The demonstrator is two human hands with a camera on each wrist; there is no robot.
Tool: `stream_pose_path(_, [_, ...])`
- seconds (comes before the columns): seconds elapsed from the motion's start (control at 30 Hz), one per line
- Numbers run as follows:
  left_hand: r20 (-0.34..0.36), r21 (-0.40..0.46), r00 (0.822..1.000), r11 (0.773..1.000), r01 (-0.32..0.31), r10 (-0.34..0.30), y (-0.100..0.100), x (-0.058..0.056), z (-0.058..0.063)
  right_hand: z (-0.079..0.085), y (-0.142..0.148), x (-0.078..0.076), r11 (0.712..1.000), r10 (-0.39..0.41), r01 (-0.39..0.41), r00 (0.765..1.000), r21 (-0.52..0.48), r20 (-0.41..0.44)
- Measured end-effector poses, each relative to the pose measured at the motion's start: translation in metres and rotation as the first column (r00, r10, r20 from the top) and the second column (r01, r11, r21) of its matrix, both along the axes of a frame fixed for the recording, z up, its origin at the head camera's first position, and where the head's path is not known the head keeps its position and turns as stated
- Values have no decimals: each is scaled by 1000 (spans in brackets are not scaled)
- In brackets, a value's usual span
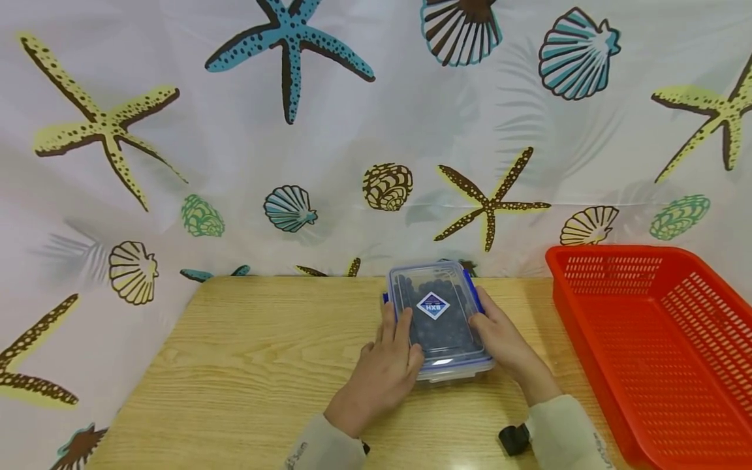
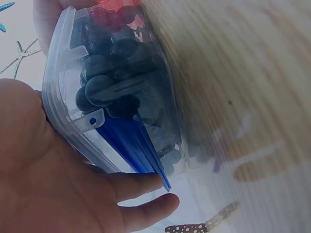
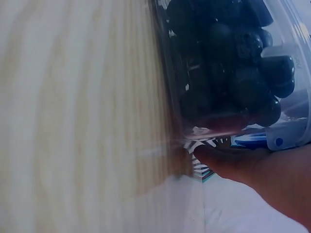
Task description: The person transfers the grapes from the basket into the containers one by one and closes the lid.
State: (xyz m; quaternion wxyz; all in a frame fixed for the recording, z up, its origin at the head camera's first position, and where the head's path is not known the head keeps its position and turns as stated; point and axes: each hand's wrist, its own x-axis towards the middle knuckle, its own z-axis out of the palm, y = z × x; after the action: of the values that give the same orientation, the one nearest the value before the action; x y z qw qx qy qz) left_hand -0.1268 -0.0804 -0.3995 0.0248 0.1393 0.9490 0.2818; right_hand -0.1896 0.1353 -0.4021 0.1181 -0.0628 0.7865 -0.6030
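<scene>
A clear plastic food container (image 1: 443,336) with a blue-edged lid lies on the wooden table, a diamond-shaped label (image 1: 433,305) on top. It holds many dark round pieces (image 2: 104,90), kind unclear. My left hand (image 1: 378,369) lies along the container's left side, fingers mostly straight. In the left wrist view, two of its fingers are at the end of a blue side latch (image 2: 129,143), which stands out from the wall. My right hand (image 1: 511,346) grips the right side, thumb on the lid; some of its fingers are hidden behind the container.
A red plastic basket (image 1: 593,365) with slotted walls stands on the right, near the right forearm. The wooden table (image 1: 252,365) stretches out to the left. Behind it hangs a white cloth (image 1: 346,143) printed with starfish and shells.
</scene>
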Motion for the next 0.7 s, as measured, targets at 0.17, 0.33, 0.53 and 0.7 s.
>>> stream_pose_path(0.17, [12,23,1000,1000,2,-2,-1,0,1,0,0,-1,1000,15,-15,1000,24,-11])
stream_pose_path(0.33, [53,105,999,994,7,-13,-5,0,0,-1,-1,0,999,23,-22,1000,33,-19])
stream_pose_path(0.53, [62,165,997,986,26,-37,-6,-2,-3,-3,1,0,999,32,-31,999,15,-42])
stream_pose_path(0.7, [60,213,997,976,34,-47,-7,-5,-3,-3,2,-1,999,32,-32,998,2,-56])
